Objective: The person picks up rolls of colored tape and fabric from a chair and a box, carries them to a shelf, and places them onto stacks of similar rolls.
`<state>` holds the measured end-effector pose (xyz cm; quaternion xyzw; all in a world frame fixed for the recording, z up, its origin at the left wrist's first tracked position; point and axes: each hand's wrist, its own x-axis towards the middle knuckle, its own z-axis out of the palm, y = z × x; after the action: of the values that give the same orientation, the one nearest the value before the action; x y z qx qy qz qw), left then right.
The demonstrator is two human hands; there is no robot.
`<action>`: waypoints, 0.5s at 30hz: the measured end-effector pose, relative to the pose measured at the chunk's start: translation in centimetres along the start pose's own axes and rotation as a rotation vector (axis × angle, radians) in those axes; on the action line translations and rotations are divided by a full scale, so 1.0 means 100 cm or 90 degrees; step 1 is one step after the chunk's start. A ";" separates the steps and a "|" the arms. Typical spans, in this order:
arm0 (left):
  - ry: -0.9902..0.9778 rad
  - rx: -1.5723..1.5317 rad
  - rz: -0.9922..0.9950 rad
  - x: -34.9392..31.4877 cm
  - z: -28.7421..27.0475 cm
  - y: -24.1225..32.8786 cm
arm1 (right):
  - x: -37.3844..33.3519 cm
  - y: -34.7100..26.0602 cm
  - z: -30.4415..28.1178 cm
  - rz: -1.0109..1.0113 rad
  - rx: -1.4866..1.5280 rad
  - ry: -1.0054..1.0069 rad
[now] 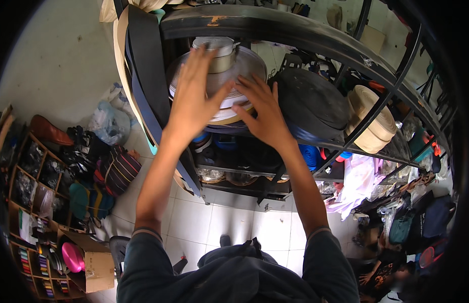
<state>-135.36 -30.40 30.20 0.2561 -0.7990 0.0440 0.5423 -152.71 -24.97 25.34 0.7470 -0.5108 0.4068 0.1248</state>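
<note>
Both my arms reach forward to a shelf with a stack of coiled webbing rolls. My left hand [194,96] is open, fingers stretched and slightly blurred, over the left side of the stack. My right hand [262,111] is open too, fingers spread at the stack's right front edge; whether it touches is hard to tell. A wide white-grey roll [252,63] lies flat there, partly hidden by my hands. On top of it sits a smaller pale roll [224,60] beside my left fingertips. Right of my right hand lies a large black roll [312,98].
A beige roll [370,116] stands farther right on the black metal rack [274,25]. Dark and cream strips [143,55] hang at its left end. Left are a wooden cubby shelf [17,187] and a cardboard box [98,262]. Another person [388,272] is at the lower right.
</note>
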 end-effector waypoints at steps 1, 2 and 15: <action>-0.031 -0.003 0.001 -0.013 -0.005 0.006 | -0.003 -0.006 -0.001 -0.005 -0.031 -0.004; -0.065 -0.004 -0.001 -0.023 -0.010 0.011 | -0.006 -0.008 0.001 -0.010 -0.048 0.008; 0.004 -0.071 -0.335 -0.259 -0.079 0.104 | -0.176 -0.078 0.004 -0.080 0.278 -0.085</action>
<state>-126.15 -9.31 12.61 0.4246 -0.7046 -0.1420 0.5505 -148.35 -10.05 13.99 0.8118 -0.3703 0.4489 -0.0483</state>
